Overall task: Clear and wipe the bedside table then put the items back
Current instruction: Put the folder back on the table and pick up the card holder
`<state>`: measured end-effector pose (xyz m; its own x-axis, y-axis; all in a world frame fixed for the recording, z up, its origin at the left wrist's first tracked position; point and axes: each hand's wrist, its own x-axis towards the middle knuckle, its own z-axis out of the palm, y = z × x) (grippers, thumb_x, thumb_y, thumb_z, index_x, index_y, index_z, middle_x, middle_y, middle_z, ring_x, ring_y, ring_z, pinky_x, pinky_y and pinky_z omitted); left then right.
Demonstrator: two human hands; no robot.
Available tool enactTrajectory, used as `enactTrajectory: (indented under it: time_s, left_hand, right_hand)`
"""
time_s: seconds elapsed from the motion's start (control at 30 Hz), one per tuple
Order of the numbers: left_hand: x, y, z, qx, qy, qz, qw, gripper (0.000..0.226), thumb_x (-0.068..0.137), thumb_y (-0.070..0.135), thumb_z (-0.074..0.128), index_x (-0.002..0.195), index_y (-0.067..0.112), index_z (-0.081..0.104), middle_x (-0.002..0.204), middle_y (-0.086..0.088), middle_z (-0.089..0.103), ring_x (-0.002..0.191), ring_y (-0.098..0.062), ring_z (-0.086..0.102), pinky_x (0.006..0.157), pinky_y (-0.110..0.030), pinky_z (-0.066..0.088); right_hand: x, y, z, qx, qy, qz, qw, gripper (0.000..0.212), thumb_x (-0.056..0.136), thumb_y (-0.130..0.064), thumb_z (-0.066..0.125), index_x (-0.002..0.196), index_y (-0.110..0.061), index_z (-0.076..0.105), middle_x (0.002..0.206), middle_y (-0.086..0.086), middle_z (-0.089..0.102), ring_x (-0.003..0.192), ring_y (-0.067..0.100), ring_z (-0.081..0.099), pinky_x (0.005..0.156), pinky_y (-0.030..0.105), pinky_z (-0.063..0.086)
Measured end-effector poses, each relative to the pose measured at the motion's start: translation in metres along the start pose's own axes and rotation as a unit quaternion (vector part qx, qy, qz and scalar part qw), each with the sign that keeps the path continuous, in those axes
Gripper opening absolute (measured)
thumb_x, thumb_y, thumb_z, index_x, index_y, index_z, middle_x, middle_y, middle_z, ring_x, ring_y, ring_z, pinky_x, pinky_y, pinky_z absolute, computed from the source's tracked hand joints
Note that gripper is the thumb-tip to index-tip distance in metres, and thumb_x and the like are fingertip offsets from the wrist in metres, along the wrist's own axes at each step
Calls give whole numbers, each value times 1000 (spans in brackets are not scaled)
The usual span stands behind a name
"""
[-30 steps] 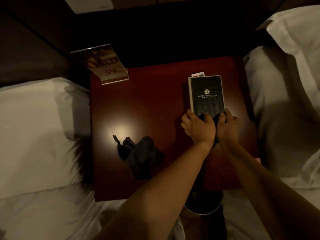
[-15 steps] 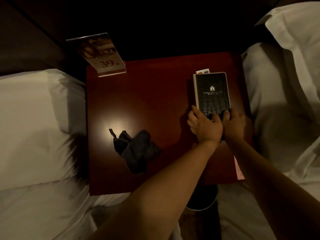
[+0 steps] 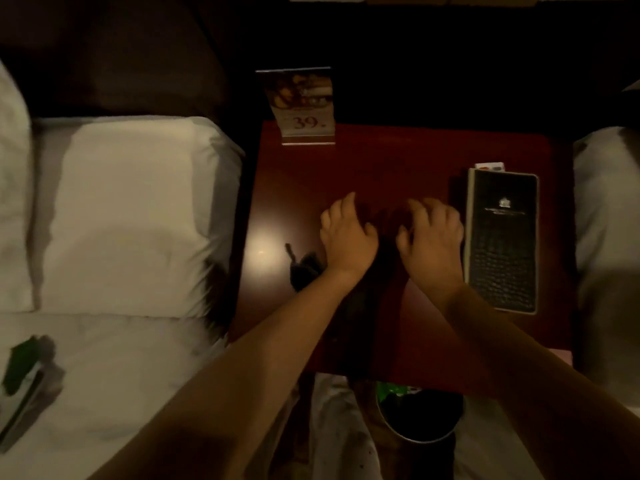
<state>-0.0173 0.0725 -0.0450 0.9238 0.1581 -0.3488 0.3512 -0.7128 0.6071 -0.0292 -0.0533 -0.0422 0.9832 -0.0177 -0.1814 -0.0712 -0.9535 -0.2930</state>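
Your left hand [image 3: 348, 233] and right hand [image 3: 433, 233]: each grip loose, empty, above the counter [image 3: 381, 161], beside the black folder [image 3: 502, 240].

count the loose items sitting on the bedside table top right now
3. An upright sign holder stands at the far left corner, a black folder lies along the right edge with a small card poking out beyond it, and a dark cloth lies partly hidden under the left forearm. The arms may hide more.

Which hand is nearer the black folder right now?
Right. The right hand is just beside the folder, at its left edge, apparently not gripping it. The left hand is farther left, mid-table, over the dark cloth.
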Motion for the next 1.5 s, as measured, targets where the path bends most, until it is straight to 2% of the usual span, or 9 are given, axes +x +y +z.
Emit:
enactTrajectory:
  time_s: [0.27,0.47,0.63,0.93,1.07,1.17,1.27,1.4,1.5]
  left_hand:
    - [-13,-137,-129,-47,74,-145,986,55,88,7,54,140,3,37,131,-23,51,122,-35,49,103,-42,42]
    - [-51,-229,-192,-44,48,-275,959,42,86,8,56,128,9,52,112,-18,66,109,-29,60,87,-24,40]
    - [-84,-280,-227,-66,30,-331,941,30,87,15,57,116,11,64,114,-12,69,109,-23,61,89,-23,42]
    - [-139,-355,-290,-54,200,-355,912,25,88,11,51,109,10,65,109,-14,67,107,-29,60,87,-28,41]
    - [-166,-399,-318,-42,281,-452,846,42,88,14,50,129,3,53,130,-23,54,120,-36,50,99,-38,41]
    - [-186,-430,-328,-65,256,-560,785,52,89,21,52,135,0,41,138,-25,43,128,-41,39,104,-43,36]
    - [-195,-450,-326,-111,189,-586,780,51,91,30,53,127,-5,46,132,-27,49,122,-41,47,97,-39,40]
    - [-195,-463,-324,-138,190,-614,753,51,88,31,56,125,-4,47,131,-27,49,122,-41,47,99,-40,41]
    - [-195,-468,-320,-183,169,-614,749,44,88,25,56,118,-8,53,125,-26,56,115,-40,53,89,-36,45]
  right_hand:
    - [7,-134,36,8,-138,-176,975,43,95,-31,43,135,-15,44,136,11,45,125,32,35,105,44,27]
    - [-11,-237,63,39,-254,-211,943,42,98,-29,37,137,-13,40,138,13,42,129,31,36,105,43,35]
    - [-33,-296,88,34,-338,-225,913,39,99,-25,37,132,-6,43,137,18,42,125,34,42,100,40,39]
    - [-77,-395,131,58,-430,-219,874,34,98,-24,38,118,-3,55,124,19,60,115,33,53,94,37,43]
    - [-101,-442,142,69,-456,-231,856,33,97,-24,40,116,-4,58,122,18,61,112,32,55,89,32,43]
    - [-122,-473,148,85,-482,-234,840,37,97,-26,40,125,-6,54,130,16,57,117,30,53,84,25,38]
    - [-141,-497,152,102,-498,-238,828,41,99,-27,39,131,-3,47,133,16,54,118,29,52,79,22,37]
    - [-155,-516,158,144,-501,-218,825,24,96,-14,40,107,2,54,94,13,61,79,25,56,45,15,34]
    - [-162,-516,158,184,-507,-164,826,36,95,-15,43,124,5,47,113,18,59,86,19,54,57,20,41]
